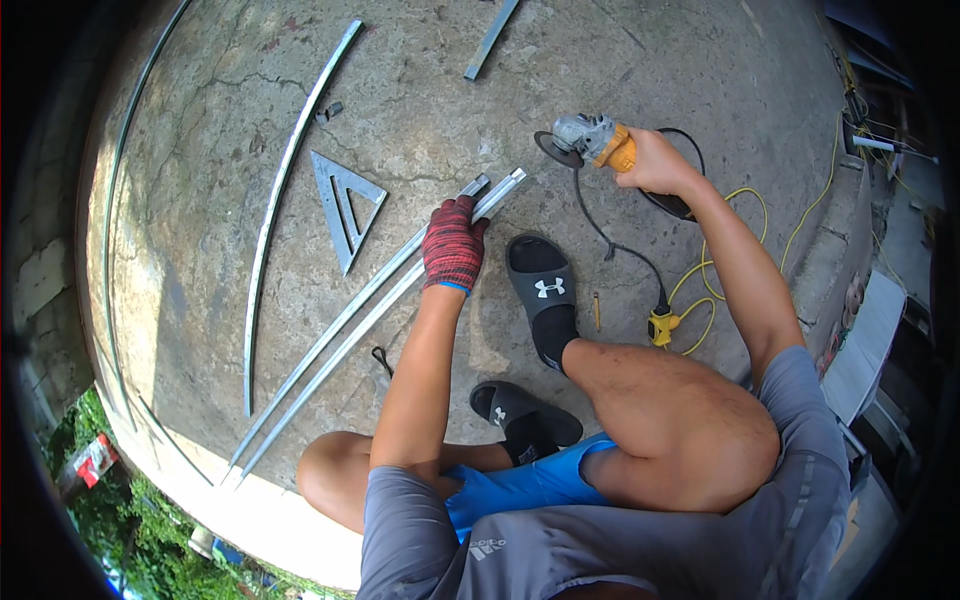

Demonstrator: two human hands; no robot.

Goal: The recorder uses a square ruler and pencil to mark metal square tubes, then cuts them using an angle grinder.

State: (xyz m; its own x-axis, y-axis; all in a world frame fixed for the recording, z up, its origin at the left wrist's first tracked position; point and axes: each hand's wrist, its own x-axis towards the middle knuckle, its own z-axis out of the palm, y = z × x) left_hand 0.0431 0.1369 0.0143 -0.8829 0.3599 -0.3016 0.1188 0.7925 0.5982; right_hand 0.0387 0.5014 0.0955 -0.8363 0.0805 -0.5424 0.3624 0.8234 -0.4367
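My left hand point(455, 245), in a red and black knit glove, is closed around two long metal channels point(512, 180) near their far ends. They lie side by side and slant down to the lower left. My bare right hand point(655, 163) grips an angle grinder point(598, 140) with a yellow body and grey head. The grinder's dark disc point(558, 150) faces left, a short way beyond the channel ends and apart from them. To the left of my gloved hand, a grey triangular square point(350, 208) rests on the concrete.
Another long channel point(265, 240) lies left of the square, and a short metal piece point(490, 42) lies at the top. The grinder's black cord joins a yellow connector point(662, 327) with a yellow extension cord point(765, 210) at right. My sandalled foot point(540, 280) stands beside the channels.
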